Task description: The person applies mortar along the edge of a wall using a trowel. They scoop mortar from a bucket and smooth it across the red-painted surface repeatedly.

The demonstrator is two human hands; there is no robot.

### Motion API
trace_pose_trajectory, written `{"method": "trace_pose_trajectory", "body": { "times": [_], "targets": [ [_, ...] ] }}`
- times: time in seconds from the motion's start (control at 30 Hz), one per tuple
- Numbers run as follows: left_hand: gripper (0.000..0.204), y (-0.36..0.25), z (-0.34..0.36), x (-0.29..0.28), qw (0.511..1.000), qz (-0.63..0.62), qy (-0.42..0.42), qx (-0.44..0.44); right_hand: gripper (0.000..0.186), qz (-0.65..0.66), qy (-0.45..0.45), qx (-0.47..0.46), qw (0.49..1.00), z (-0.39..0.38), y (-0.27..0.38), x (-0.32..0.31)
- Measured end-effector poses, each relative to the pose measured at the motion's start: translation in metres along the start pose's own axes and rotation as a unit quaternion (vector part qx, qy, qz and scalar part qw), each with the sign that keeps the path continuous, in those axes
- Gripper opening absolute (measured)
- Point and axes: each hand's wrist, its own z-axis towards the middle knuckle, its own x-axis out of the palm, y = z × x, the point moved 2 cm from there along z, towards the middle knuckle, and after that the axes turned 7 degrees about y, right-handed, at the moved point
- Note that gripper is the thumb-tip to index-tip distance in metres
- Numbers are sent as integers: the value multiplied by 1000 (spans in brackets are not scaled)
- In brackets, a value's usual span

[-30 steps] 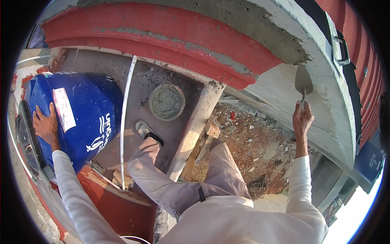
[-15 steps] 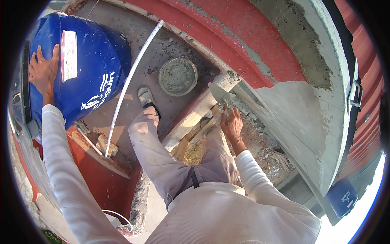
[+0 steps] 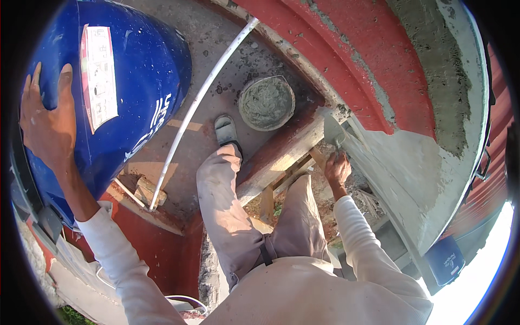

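My left hand [image 3: 53,130] lies with its fingers spread against a big blue water tank [image 3: 143,65], beside a white and red label [image 3: 100,78]. At the right, my right hand [image 3: 338,170] is closed round the handle of a trowel [image 3: 332,130]. The trowel's grey blade points away from me, next to the end of a low wall edge [image 3: 284,151]. A round bucket [image 3: 293,103] of wet grey mortar [image 3: 265,102] stands on the floor between the tank and the trowel.
A white pipe [image 3: 189,114] slants up past the tank. My sandalled foot [image 3: 226,130] is on the concrete floor. Wooden pieces [image 3: 295,173] and rubble lie below the low edge. A red wall with a strip of fresh mortar [image 3: 441,70] curves along the right, above smooth grey plaster [image 3: 401,179].
The view has shifted, so the tank appears closer and the bucket farther right. My left hand stays on the tank, and my right hand still grips the trowel.
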Motion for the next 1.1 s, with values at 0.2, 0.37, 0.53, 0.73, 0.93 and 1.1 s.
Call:
{"method": "trace_pose_trajectory", "body": {
  "times": [0.2,0.37,0.53,0.73,0.93,1.1],
  "targets": [
    [53,-18,-9,-33,991,-121,48,6,33,-30,-27,5,999,-1,6,0],
    [44,-26,1,-38,987,-150,49,23,36,-69,22,66,995,2,6,-2],
    [42,-32,3,-50,984,-166,63,3,35,-59,26,79,995,-2,24,-6],
    [40,-32,5,-54,977,-197,86,-3,34,-84,-14,70,994,1,6,6],
    [38,-43,10,-62,963,-240,119,-40,21,-110,-31,91,989,4,-5,14],
    [28,-29,10,-71,954,-270,121,-48,22,-50,-65,-22,996,3,58,18]
  ]
}}
